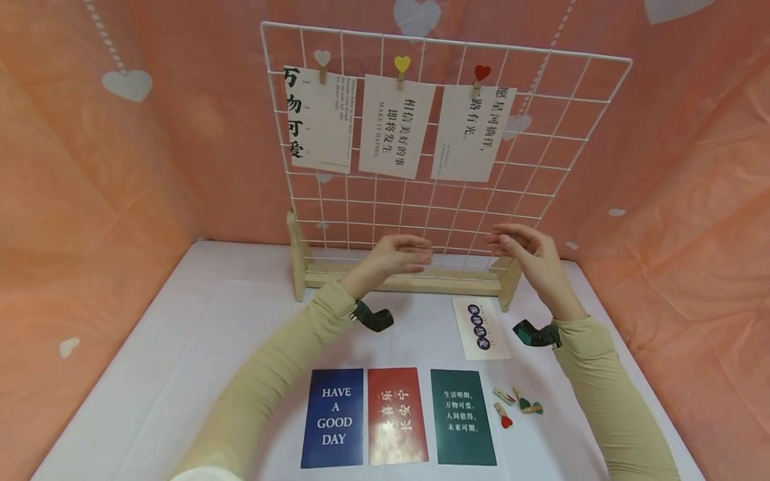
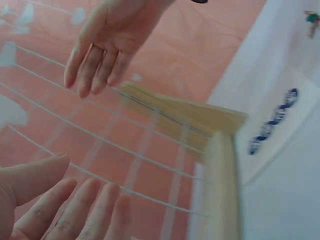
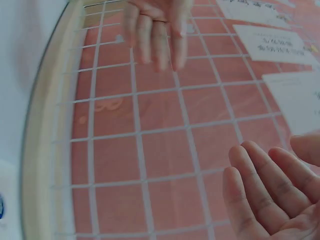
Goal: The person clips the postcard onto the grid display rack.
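Note:
A white wire grid (image 1: 433, 200) stands upright in a wooden base (image 1: 409, 283). Three pale cards hang along its upper part: one (image 1: 325, 120) under a white heart clip (image 1: 322, 63), one (image 1: 397, 127) under a yellow heart clip (image 1: 401, 70), one (image 1: 472, 133) under a red heart clip (image 1: 480, 79). In front of the lower grid my left hand (image 1: 400, 256) is raised, fingers extended and holding nothing. Level with it on the right, my right hand (image 1: 532, 257) also holds nothing, its fingers reaching inward. Both wrist views show the palms with loosely straight fingers.
On the white table lie a blue card (image 1: 333, 418), a red card (image 1: 397, 417), a green card (image 1: 463, 417) and a white card (image 1: 481, 329) by the base. Several small heart clips (image 1: 504, 415) sit right of the green card. Orange cloth walls (image 1: 108, 234) enclose the table.

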The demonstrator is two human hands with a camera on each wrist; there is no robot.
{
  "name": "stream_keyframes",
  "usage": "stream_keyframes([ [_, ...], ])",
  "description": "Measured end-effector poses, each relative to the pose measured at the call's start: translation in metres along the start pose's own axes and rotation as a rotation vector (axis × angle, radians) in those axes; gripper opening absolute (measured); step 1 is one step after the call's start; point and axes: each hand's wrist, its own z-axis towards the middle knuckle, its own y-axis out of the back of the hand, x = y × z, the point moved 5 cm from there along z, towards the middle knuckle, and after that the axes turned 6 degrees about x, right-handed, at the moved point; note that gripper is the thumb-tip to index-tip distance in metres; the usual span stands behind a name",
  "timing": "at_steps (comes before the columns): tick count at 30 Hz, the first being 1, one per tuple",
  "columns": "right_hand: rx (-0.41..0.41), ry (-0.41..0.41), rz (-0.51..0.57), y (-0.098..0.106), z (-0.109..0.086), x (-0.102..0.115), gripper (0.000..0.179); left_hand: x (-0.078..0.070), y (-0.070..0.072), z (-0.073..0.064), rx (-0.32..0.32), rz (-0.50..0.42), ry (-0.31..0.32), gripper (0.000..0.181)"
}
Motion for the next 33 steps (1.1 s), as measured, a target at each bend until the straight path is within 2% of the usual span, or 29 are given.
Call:
stream_keyframes([
  [3,0.000,-0.033,-0.017,0.003,-0.014,-0.012,0.031,0.025,0.000,0.000,-0.003,-0.018,0.064,0.039],
  [7,0.018,-0.081,-0.021,0.006,-0.028,-0.023,0.036,0.049,0.001,-0.003,0.013,0.004,0.087,0.041],
  [11,0.062,-0.121,-0.052,0.009,-0.042,-0.029,0.036,0.066,0.000,-0.005,0.025,0.008,0.091,0.040],
  [15,0.104,-0.171,-0.087,0.012,-0.056,-0.035,0.035,0.076,-0.004,-0.004,0.033,-0.012,0.107,0.041],
  [22,0.215,-0.262,-0.123,0.011,-0.084,-0.051,0.036,0.093,-0.011,0.002,0.056,-0.070,0.185,0.042],
  [26,0.288,-0.294,-0.091,0.009,-0.100,-0.062,0.034,0.100,-0.015,0.005,0.077,-0.136,0.210,0.041],
  [30,0.367,-0.364,-0.037,0.008,-0.117,-0.074,0.035,0.105,-0.019,0.011,0.055,-0.181,0.232,0.039],
  [33,0.409,-0.446,-0.003,0.008,-0.131,-0.082,0.038,0.109,-0.023,0.017,0.033,-0.195,0.265,0.039],
])
